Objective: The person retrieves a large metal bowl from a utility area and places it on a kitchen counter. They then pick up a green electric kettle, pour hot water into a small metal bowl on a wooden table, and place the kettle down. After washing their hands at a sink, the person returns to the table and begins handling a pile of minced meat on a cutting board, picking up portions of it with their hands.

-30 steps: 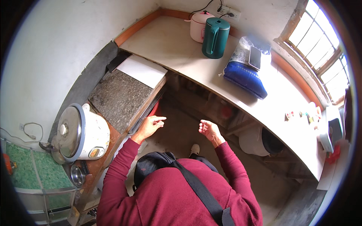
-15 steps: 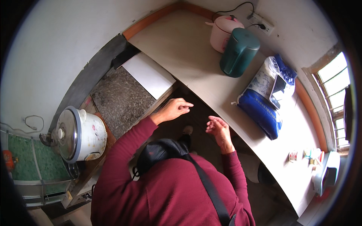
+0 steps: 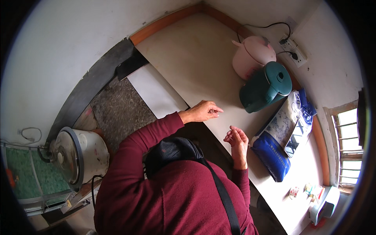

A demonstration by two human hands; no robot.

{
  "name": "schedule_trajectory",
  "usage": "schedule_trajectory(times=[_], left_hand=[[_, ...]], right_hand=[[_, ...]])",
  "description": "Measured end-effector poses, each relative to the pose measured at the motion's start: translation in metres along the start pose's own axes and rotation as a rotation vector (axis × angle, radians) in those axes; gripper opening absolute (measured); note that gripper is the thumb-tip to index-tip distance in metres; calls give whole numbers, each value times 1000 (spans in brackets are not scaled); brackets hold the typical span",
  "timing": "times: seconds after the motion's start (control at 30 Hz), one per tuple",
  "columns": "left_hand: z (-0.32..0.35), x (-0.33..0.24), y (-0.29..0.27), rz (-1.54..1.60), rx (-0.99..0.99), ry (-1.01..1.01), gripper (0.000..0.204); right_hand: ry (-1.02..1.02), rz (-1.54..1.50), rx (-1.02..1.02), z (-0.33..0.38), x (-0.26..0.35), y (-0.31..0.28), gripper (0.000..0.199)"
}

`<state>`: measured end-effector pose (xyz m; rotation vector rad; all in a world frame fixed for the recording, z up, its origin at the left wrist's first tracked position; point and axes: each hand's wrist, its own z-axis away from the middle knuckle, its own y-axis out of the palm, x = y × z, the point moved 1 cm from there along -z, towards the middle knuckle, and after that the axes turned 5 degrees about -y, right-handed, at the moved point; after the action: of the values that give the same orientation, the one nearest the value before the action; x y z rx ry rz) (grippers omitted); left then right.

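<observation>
My left hand hovers at the near edge of the pale table, fingers stretched loosely forward with nothing in them. Right of it, my right hand is raised over the same edge, fingers half bent and apart, likewise holding nothing. Beyond both hands stands a dark green kettle. A blue and white plastic bag lies to the right of my right hand, with a phone resting on top of it.
Behind the kettle is a pink lidded pot, below a wall socket with plugged cords. A white rice cooker stands at the left. A white board lies beside the table. Small items sit at the right.
Both hands have moved away from my body, toward and over the table edge. The view has turned, so the kettle, pot and bag appear lower and the kettle more from above.
</observation>
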<state>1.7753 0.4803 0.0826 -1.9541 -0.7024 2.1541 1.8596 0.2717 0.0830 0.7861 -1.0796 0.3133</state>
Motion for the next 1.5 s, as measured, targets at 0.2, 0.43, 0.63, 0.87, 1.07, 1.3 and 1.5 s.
schedule_trajectory(times=[0.2, 0.43, 0.63, 0.87, 1.07, 1.3, 1.5], left_hand=[[-19, 14, -11, 53, 24, -60, 28], [-33, 18, -13, 86, 69, -42, 30], [-27, 23, 9, 141, 99, -34, 32], [-8, 17, 7, 116, 78, -78, 32], [19, 17, 14, 115, -25, -138, 32], [68, 2, 48, 27, -46, -218, 37], [146, -17, 98, -3, 101, -390, 38]], right_hand=[[-74, 21, -93, -24, -4, 5, 18], [-130, 33, -147, -42, 4, 13, 17], [-75, 56, -158, -41, -8, 10, 17], [-46, 67, -71, -43, -11, 16, 17], [-1, 58, 64, -40, -16, 24, 17], [124, 28, 224, -13, -32, 12, 16], [225, -36, 370, 26, -66, 1, 14]])
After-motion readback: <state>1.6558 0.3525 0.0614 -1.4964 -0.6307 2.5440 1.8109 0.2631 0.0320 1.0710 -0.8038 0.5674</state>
